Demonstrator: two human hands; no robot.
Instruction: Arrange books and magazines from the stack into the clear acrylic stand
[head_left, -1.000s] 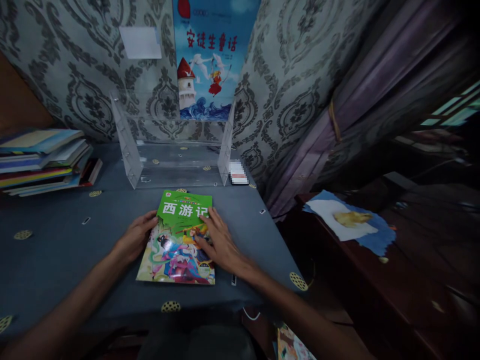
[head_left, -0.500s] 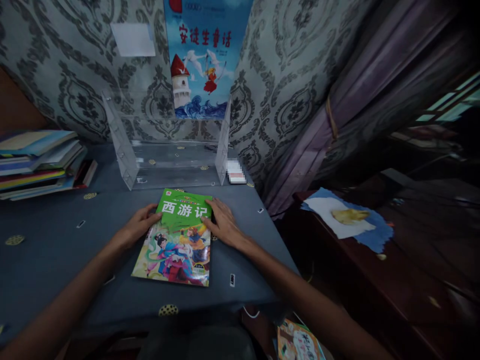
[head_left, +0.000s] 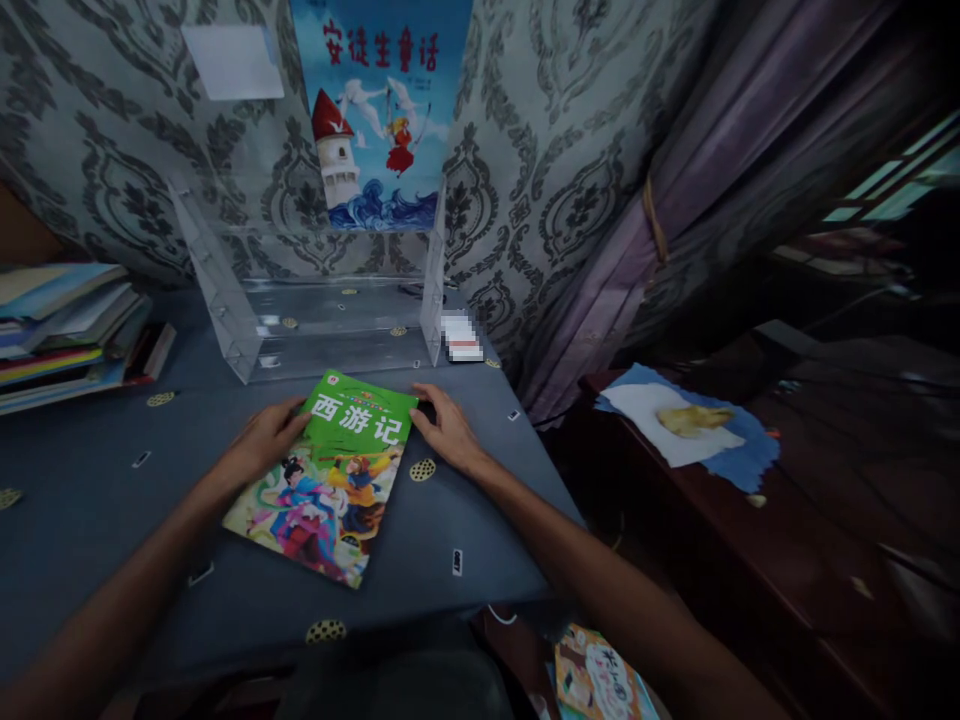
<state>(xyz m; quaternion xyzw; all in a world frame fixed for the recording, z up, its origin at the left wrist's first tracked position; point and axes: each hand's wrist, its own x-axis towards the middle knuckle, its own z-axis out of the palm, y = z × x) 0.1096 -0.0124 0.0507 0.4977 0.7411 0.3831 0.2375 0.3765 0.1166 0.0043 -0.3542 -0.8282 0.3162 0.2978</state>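
Note:
A picture book [head_left: 326, 470] with a green top, white Chinese characters and cartoon figures on its cover is in front of me, slanted with its lower end to the left. My left hand [head_left: 268, 435] is closed on its upper left edge, thumb along the cover and the other fingers partly hidden. At the upper right corner, my right hand [head_left: 446, 425] pinches the edge between thumb and fingers. Whether the book touches the tabletop all over, I cannot tell. Beyond it stands a clear acrylic rack [head_left: 232, 315] with stepped side panels.
A stack of books [head_left: 67, 335] lies on the left of the grey-covered table [head_left: 90, 520]. A small white pixelated item [head_left: 461, 337] sits right of the rack. Another book [head_left: 600, 675] shows below the table edge. Right stands a dark red surface with a blue cloth [head_left: 739, 460].
The book has turned clockwise, its lower end swinging left, with both hands still at its upper part. The whole view has shifted slightly.

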